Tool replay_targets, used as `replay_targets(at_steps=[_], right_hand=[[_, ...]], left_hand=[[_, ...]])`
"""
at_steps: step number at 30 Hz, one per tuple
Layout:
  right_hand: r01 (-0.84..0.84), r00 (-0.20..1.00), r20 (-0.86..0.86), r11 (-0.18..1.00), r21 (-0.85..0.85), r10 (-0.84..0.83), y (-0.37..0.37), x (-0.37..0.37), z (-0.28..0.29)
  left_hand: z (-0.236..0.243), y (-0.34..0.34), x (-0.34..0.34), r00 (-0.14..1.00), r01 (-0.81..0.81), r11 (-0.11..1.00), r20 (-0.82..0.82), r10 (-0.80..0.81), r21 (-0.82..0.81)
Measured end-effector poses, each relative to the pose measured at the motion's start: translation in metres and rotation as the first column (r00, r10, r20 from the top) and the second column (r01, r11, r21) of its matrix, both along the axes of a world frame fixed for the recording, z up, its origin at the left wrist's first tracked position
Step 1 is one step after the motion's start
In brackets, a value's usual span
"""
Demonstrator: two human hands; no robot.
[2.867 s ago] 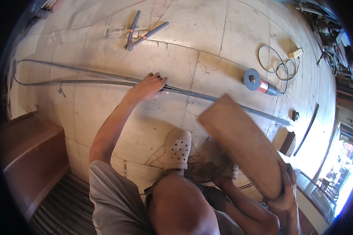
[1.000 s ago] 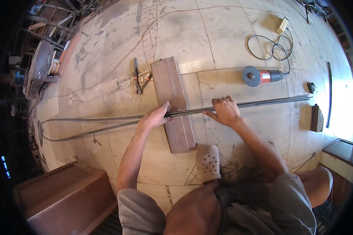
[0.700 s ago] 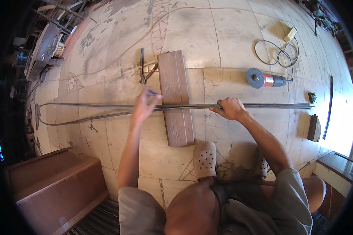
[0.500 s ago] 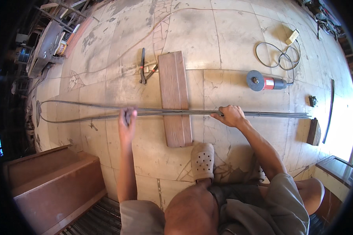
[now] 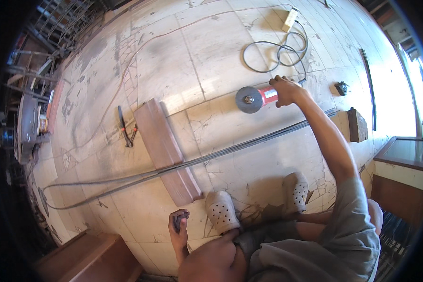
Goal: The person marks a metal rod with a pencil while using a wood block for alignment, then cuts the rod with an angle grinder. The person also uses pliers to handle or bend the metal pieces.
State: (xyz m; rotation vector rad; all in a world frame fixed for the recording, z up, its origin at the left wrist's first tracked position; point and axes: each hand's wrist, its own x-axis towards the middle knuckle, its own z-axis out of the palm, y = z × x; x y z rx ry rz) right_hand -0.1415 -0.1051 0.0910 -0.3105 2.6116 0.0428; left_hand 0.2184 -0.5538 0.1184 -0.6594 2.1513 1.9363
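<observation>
An angle grinder (image 5: 270, 95) with a red and dark body and a grey disc lies on the tiled floor, and my right hand (image 5: 287, 90) is closed around its body. Near my shoe my left hand (image 5: 177, 230) is raised with its fingers curled. Something dark shows at those fingers, too small to make out. Between me and the grinder a bundle of thin grey rods (image 5: 239, 144), bent into a loop at its left end, rests across a brown wooden board (image 5: 162, 149).
Pincers with dark and red handles (image 5: 126, 129) lie left of the board. The grinder's cord (image 5: 263, 43) coils up to a pale socket block (image 5: 290, 19). A dark block (image 5: 357, 125) and a long dark bar (image 5: 369, 89) lie right. Brown wooden furniture (image 5: 94, 258) stands lower left.
My right hand has left the rods and taken hold of the grinder. My left hand has drawn back from the rods toward my knee. The whole view has turned and shifted right.
</observation>
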Motion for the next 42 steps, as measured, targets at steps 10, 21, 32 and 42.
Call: replay_targets(at_steps=[10,21,32,42], right_hand=[[-0.383,0.91,0.077,0.896,-0.225,0.408,-0.005,-0.043,-0.058],[-0.573,0.733,0.486,0.817,0.065,0.476,-0.116,-0.083,0.198],[-0.969,0.207,0.429,0.244,-0.034,0.88,-0.422,-0.12,0.382],[-0.061,0.699,0.363,0.557,-0.828,0.616,-0.544,-0.026,0.448]], left_hand=[[0.137,0.015,-0.026,0.939,-0.313,0.932,0.09,0.333,-0.183],[0.286,0.137,0.179,0.555,-0.117,0.969,0.794,0.247,-0.219],[0.459,0.141,0.145,0.221,-0.857,0.439,0.575,0.788,-0.271],[0.482,0.083,-0.042,0.433,-0.826,0.53,0.387,0.814,-0.19]])
